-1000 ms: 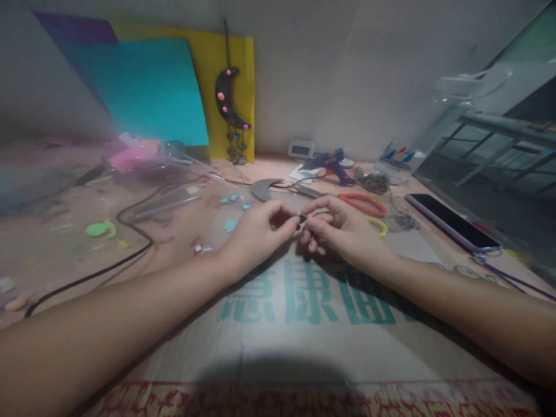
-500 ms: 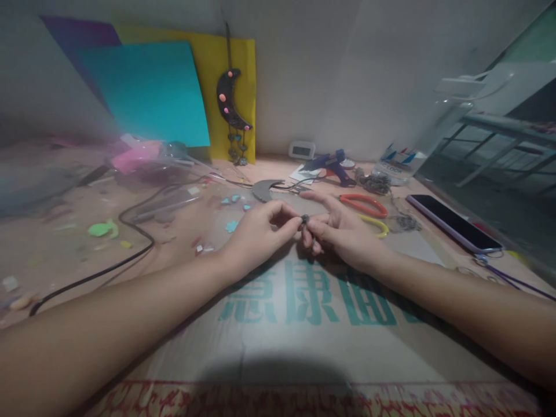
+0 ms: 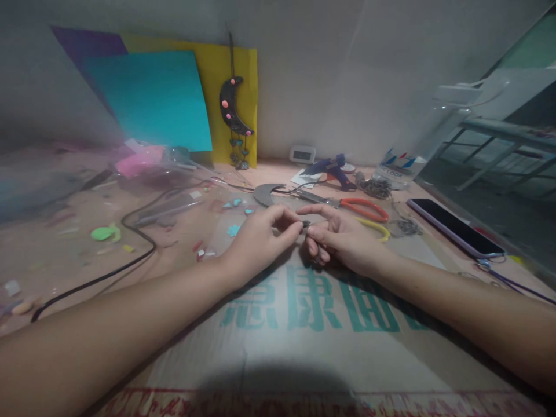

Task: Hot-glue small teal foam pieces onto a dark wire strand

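Observation:
Over the cardboard, my left hand point(image 3: 263, 240) and my right hand point(image 3: 343, 236) meet at the fingertips. Between them is a small dark grey piece of cord point(image 3: 306, 224), its exact form too small to make out. Thumb and index finger of the left hand pinch one side of it. The right thumb presses the other side, with the right index finger stretched out above and the lower fingers curled round a grey strand point(image 3: 319, 252). Just beyond lie a grey crescent point(image 3: 262, 195) and orange-and-yellow-handled scissors point(image 3: 365, 209). Left of my hands rest a blue flower point(image 3: 233, 230) and small blue hearts point(image 3: 237, 202).
A glue gun point(image 3: 330, 169), a white digital clock point(image 3: 303, 154) and a grey yarn bundle point(image 3: 372, 186) sit at the back. At right are a phone point(image 3: 456, 227) and a clear bottle point(image 3: 397, 168). A decorated crescent hanging point(image 3: 229, 107) leans left; a black cable point(image 3: 104, 272) crosses the table.
The fingers have shifted slightly on the grey cord, and the right hand sits a little lower, showing more of the scissors. The whole view has moved down slightly.

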The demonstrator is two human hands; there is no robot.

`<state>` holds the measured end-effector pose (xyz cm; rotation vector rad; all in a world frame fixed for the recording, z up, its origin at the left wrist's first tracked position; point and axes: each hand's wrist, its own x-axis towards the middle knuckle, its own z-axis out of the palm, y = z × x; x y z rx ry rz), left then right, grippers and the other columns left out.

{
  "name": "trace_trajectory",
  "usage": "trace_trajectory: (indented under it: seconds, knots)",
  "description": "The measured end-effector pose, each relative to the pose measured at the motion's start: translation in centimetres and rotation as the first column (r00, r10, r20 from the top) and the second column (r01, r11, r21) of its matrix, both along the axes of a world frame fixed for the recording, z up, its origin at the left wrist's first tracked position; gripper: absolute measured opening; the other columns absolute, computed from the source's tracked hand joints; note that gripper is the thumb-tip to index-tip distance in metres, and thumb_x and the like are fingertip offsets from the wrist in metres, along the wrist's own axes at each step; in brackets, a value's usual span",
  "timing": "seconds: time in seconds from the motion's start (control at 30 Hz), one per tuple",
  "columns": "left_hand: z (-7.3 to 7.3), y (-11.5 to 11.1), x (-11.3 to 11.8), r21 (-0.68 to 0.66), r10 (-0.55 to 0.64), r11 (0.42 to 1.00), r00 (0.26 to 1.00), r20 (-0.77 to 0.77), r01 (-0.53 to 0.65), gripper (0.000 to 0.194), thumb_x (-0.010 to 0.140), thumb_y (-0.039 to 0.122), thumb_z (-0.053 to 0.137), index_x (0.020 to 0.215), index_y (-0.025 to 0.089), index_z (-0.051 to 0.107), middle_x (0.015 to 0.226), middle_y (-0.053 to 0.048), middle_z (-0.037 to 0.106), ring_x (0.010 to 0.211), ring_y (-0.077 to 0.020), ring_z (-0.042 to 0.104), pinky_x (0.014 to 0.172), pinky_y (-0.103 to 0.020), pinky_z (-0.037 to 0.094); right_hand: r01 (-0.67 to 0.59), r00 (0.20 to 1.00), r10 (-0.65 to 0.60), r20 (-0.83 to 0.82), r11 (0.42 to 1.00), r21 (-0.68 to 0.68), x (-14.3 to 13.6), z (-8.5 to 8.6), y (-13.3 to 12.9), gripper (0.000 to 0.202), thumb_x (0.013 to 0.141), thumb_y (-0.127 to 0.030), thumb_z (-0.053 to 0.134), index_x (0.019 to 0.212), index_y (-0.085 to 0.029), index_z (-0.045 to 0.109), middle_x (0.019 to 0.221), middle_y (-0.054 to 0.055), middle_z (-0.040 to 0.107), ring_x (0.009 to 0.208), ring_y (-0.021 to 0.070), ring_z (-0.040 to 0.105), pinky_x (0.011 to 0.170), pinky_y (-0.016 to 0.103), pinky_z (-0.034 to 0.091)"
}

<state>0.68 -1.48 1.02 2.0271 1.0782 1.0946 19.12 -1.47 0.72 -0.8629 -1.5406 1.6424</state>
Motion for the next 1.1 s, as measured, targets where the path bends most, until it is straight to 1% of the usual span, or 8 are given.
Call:
trace_trajectory:
  seconds: [0.23,0.37,0.5,0.57,0.7,0.8,0.93,1.1]
  knots:
    - [-0.50,0.17,-0.10,0.042,-0.034,0.999,0.999,-0.006,0.034,0.011,0.085,0.021,0.055,0.079,0.016,0.062,0.077,0.000,0.068,0.071,-0.0118,0.061,0.067,-0.023,0.045,-0.024,0.999,0.023,-0.049,1.000,-0.019,-0.12,0.00,0.03,0.030,0.088,-0.025,0.060,0.115,-0.021,0.048,0.058,-0.005,0.063,0.040,0.0066,0.050,0.040,0.017,0.047]
    - [-0.54,0.18,-0.13,0.057,-0.033,0.998,0.999,-0.013,0.034,0.011,0.085,0.022,0.056,0.079,0.016,0.062,0.077,0.000,0.068,0.071,-0.0121,0.061,0.067,-0.023,0.045,-0.030,0.999,0.030,-0.028,0.999,-0.027,-0.23,0.18,-0.08,0.025,0.088,-0.025,0.060,0.110,-0.021,0.049,0.058,-0.005,0.063,0.039,0.0059,0.050,0.039,0.015,0.045]
    - [-0.35,0.13,-0.07,-0.002,-0.043,0.999,0.999,0.019,0.043,0.012,0.084,0.024,0.057,0.078,0.016,0.062,0.076,0.000,0.068,0.070,-0.0122,0.061,0.065,-0.023,0.045,-0.017,1.000,0.018,0.015,1.000,-0.019,-0.27,0.28,-0.24,0.026,0.087,-0.027,0.062,0.109,-0.021,0.050,0.057,-0.005,0.062,0.039,0.0056,0.050,0.039,0.014,0.042]
    - [-0.25,0.15,-0.04,-0.051,-0.051,0.997,0.997,0.054,0.054,0.012,0.084,0.025,0.057,0.079,0.015,0.062,0.077,-0.001,0.068,0.071,-0.0127,0.061,0.066,-0.023,0.046,-0.012,1.000,0.012,0.028,1.000,-0.015,-0.19,0.20,-0.24,0.028,0.087,-0.031,0.062,0.110,-0.021,0.050,0.059,-0.003,0.064,0.040,0.0062,0.051,0.039,0.014,0.041]
    - [-0.21,0.36,0.00,-0.197,-0.040,0.978,0.987,0.158,0.071,0.014,0.084,0.028,0.058,0.079,0.015,0.059,0.077,-0.002,0.068,0.071,-0.0133,0.062,0.065,-0.024,0.046,-0.044,0.997,0.044,-0.064,0.999,-0.006,0.03,-0.15,-0.03,0.029,0.093,-0.044,0.048,0.109,-0.020,0.051,0.068,0.003,0.069,0.045,0.0094,0.054,0.042,0.019,0.041]
    - [-0.28,0.56,0.02,-0.268,-0.024,0.960,0.979,0.202,0.079,0.016,0.084,0.031,0.058,0.079,0.015,0.058,0.074,-0.001,0.066,0.068,-0.0125,0.061,0.063,-0.023,0.045,-0.021,0.994,0.019,-0.110,1.000,-0.015,0.08,-0.28,0.06,0.022,0.094,-0.040,0.046,0.103,-0.020,0.051,0.068,0.003,0.068,0.046,0.0104,0.054,0.044,0.021,0.042]
    - [-0.21,0.68,0.04,-0.253,-0.038,0.963,0.980,0.197,0.088,0.014,0.083,0.027,0.059,0.077,0.015,0.059,0.074,-0.001,0.066,0.070,-0.0122,0.061,0.066,-0.023,0.045,0.074,0.997,-0.074,-0.018,0.997,0.034,0.08,-0.20,-0.03,0.014,0.091,-0.033,0.054,0.096,-0.020,0.051,0.067,0.000,0.068,0.046,0.0090,0.054,0.042,0.018,0.037]
    - [0.01,0.54,0.07,-0.236,-0.044,0.968,0.985,0.165,0.083,0.013,0.083,0.025,0.058,0.076,0.015,0.058,0.073,0.000,0.066,0.069,-0.0114,0.060,0.064,-0.022,0.044,0.090,0.994,-0.094,0.049,0.993,0.076,0.08,-0.13,-0.04,0.018,0.090,-0.036,0.057,0.095,-0.020,0.049,0.065,-0.001,0.067,0.045,0.0083,0.054,0.040,0.017,0.034]
